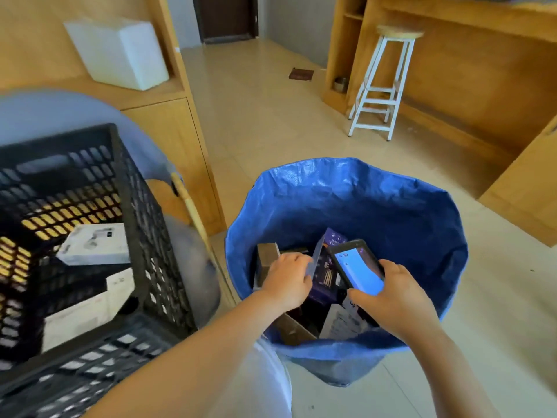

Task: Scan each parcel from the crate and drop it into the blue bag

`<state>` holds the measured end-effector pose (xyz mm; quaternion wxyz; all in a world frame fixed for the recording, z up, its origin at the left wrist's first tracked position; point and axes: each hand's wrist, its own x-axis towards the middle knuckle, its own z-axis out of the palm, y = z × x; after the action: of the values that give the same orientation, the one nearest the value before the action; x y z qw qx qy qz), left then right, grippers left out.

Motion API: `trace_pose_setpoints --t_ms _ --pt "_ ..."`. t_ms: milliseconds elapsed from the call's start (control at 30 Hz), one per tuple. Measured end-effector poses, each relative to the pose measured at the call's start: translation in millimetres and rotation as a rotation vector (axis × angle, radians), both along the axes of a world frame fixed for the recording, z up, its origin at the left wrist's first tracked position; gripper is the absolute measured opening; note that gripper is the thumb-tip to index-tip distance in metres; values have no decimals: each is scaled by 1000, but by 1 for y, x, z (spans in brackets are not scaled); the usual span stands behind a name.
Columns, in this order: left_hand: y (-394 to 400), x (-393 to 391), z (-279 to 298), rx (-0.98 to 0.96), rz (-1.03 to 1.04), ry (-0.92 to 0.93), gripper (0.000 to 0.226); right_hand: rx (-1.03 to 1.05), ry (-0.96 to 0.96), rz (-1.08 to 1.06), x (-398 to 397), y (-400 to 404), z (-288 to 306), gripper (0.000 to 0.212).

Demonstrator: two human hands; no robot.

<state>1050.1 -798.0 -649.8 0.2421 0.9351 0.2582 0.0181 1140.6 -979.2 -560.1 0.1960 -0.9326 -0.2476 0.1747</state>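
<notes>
The blue bag (376, 206) stands open on the floor at centre right, with several parcels inside. My left hand (286, 282) reaches into the bag and holds the edge of a dark purple box (324, 267). Just to the right, over the bag, my right hand (394, 303) grips a black handheld scanner (358, 267) with a lit blue screen. The black plastic crate (135, 206) sits at left and holds white parcels (96, 245). A brown box (266, 257) stands inside the bag left of my left hand.
A white stool (382, 86) stands on the tiled floor at the back right. Wooden cabinets line both sides, with a white foam box (120, 52) on the left shelf. A wooden stick (193, 209) leans between crate and bag.
</notes>
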Motion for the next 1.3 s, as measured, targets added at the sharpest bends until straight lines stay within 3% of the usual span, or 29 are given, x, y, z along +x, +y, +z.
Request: trace_pose_setpoints --t_ms 200,467,633,767,967,1100,1233,1300 --pt "17 -61 75 89 96 -147 43 220 17 87 -38 23 27 44" --pt "29 -176 153 335 231 -254 40 398 53 268 -109 69 69 31" --pt "31 -261 165 456 352 -266 30 457 77 417 -162 102 80 30" --pt "40 -318 151 502 443 -131 29 463 91 506 -199 126 79 42" --pt "51 -333 141 589 468 -107 43 425 58 579 -232 154 75 55" --pt "76 -327 146 564 492 -112 42 421 44 574 -230 172 73 56" --pt "85 -314 147 500 482 -89 26 413 17 566 -223 190 75 55" --pt "91 -312 149 330 512 -50 23 386 -14 586 -220 199 76 57"
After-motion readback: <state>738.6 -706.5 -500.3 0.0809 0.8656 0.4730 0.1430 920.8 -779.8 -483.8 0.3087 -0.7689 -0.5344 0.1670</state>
